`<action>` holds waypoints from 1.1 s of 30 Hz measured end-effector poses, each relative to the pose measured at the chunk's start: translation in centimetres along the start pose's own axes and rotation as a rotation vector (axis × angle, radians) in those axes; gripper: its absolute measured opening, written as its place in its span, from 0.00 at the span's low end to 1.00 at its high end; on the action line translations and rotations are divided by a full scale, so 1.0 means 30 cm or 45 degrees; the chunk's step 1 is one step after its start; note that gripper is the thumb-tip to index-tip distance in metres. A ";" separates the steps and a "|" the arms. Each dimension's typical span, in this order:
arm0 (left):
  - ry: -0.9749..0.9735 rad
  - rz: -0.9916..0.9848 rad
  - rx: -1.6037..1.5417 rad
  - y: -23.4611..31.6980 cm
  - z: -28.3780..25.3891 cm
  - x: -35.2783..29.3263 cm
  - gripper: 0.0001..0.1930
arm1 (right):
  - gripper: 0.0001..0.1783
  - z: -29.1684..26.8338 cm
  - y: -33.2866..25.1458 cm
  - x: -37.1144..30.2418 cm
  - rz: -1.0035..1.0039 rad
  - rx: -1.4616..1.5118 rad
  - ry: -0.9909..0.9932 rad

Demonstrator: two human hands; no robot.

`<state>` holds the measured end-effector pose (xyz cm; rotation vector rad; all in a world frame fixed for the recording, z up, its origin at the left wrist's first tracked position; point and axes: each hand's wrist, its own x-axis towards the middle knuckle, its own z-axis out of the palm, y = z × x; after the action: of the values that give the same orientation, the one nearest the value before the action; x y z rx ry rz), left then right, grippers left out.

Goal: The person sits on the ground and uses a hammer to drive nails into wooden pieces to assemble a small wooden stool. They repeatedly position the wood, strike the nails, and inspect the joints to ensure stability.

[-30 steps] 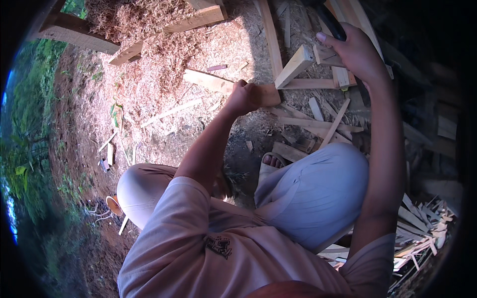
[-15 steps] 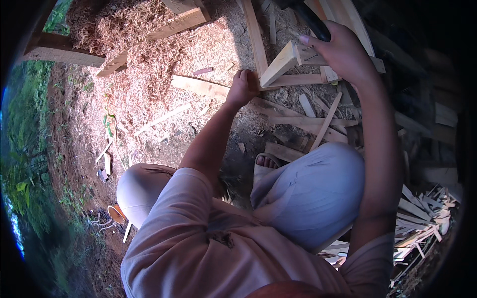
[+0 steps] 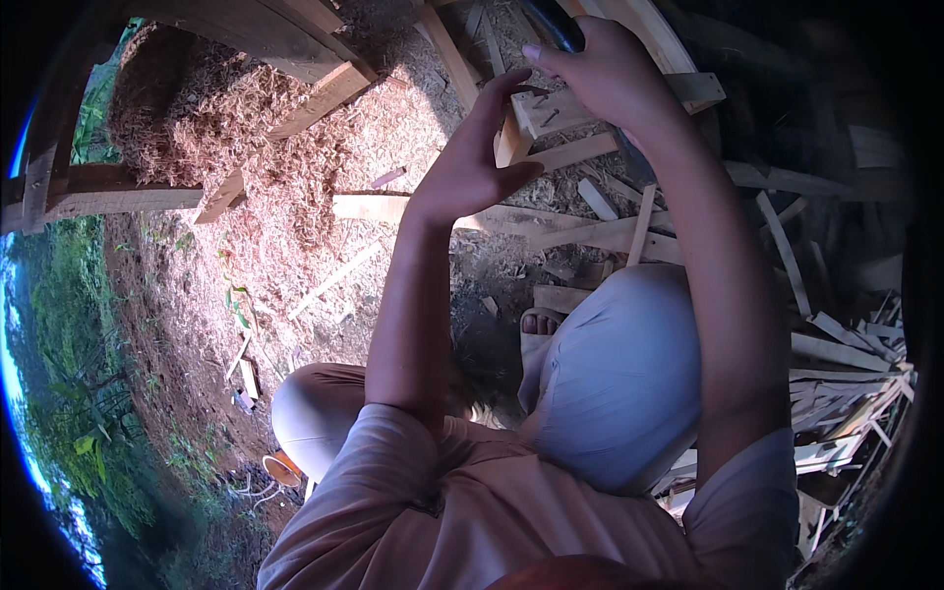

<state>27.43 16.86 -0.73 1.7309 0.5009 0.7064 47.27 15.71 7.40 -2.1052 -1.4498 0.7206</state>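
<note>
On the far part of the ground [image 3: 482, 261], one pale wooden block [image 3: 565, 113] is near loose strips [image 3: 595, 202]. Right hand [image 3: 615, 74] has its grip clamped on a black handle [image 3: 554, 22]; left hand [image 3: 472, 167], grip apart, is just beside the block.

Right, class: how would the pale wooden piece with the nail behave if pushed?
The pale wooden piece would probably be stiff, since its edges look straight. It could snag, as a nail juts from it. It may not slide freely, with another wooden strip close beside it.
</note>
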 end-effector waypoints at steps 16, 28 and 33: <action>0.060 -0.148 -0.285 -0.069 0.015 -0.027 0.32 | 0.23 -0.006 -0.014 -0.135 0.249 0.449 0.127; 0.034 -0.294 -0.654 -0.090 -0.037 -0.026 0.24 | 0.18 0.218 0.001 -0.197 -0.018 0.485 0.675; -0.020 -0.286 -0.503 -0.091 -0.062 -0.031 0.23 | 0.20 0.233 0.007 -0.194 -0.065 0.493 0.677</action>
<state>25.54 18.28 -3.22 1.2874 0.4982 0.5850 41.07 10.80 2.94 -1.7694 -0.9781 0.3430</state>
